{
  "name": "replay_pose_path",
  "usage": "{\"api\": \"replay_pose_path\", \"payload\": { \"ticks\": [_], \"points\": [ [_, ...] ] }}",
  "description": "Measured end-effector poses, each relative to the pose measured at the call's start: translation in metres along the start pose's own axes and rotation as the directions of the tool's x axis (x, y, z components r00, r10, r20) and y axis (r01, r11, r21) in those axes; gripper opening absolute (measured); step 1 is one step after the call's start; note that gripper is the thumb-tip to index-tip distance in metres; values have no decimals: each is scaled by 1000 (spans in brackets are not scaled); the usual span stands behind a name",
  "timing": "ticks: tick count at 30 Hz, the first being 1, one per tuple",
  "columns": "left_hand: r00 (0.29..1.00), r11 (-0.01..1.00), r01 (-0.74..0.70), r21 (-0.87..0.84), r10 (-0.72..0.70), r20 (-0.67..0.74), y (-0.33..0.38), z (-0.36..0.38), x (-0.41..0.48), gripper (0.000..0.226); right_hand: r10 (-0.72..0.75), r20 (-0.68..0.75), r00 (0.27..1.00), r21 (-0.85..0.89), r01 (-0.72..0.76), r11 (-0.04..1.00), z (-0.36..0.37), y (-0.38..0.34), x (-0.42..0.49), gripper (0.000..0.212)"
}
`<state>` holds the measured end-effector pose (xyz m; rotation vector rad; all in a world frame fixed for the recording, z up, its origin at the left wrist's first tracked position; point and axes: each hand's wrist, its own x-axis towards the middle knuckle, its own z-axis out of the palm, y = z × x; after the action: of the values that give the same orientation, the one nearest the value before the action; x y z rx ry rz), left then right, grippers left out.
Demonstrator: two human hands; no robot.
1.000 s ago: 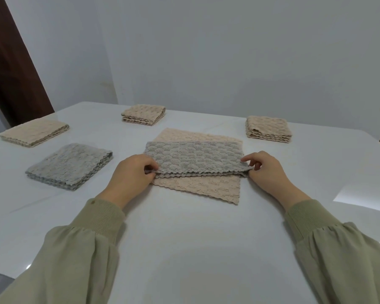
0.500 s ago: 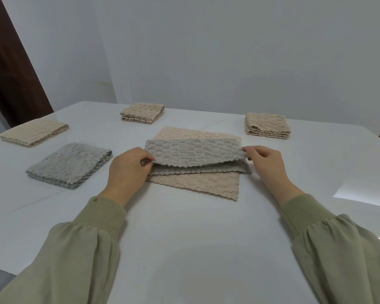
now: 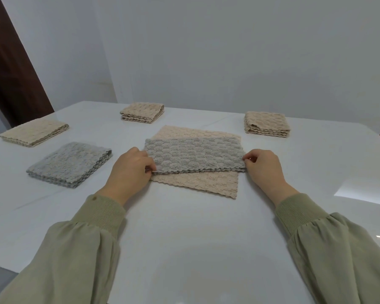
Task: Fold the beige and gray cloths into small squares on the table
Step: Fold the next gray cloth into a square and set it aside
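Head view: gray cloth [image 3: 194, 155] now lies flat as a doubled strip across the middle of the spread beige cloth [image 3: 198, 184] — half a second back its top layer was still raised. My left hand [image 3: 130, 170] pinches its left end and my right hand [image 3: 263, 167] its right end. The first fold looks settled — a crosswise fold comes next, I judge. Folded squares [image 3: 68, 164] sit left of and beyond the beige cloth.

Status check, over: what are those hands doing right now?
Left hand, right hand pinching ends of gray cloth. Cloth folded, atop flat beige cloth. Nothing blocking.
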<state>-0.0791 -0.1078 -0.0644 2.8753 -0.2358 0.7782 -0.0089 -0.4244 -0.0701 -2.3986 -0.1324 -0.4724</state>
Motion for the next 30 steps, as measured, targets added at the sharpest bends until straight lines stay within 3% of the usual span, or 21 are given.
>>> {"api": "replay_pose_path", "payload": {
  "ticks": [4,7,11,19,23,26,30],
  "points": [
    [998,999,16,45,-19,65,3,1,1,18,-25,61,998,-137,33,990,2,0,-1,17],
    [998,999,20,36,-18,-55,14,4,5,34,-103,-70,992,-228,85,970,3,-6,0,15],
    [992,997,73,7,-72,-107,40,15,22,45,-166,-165,972,-136,145,980,11,-31,8,24],
    [926,942,328,65,-334,175,52,43,55,51,-230,100,968,-29,234,972,44,-85,28,40],
    [860,931,333,148,-365,356,44,50,52,57,-240,324,915,-185,310,933,69,-93,35,46],
    [841,927,336,168,-376,389,42,51,52,59,-131,495,859,-347,334,876,81,-80,35,57],
    [833,924,337,180,-382,400,42,50,53,61,78,432,899,-475,153,867,65,-45,52,64]
  ]
}}
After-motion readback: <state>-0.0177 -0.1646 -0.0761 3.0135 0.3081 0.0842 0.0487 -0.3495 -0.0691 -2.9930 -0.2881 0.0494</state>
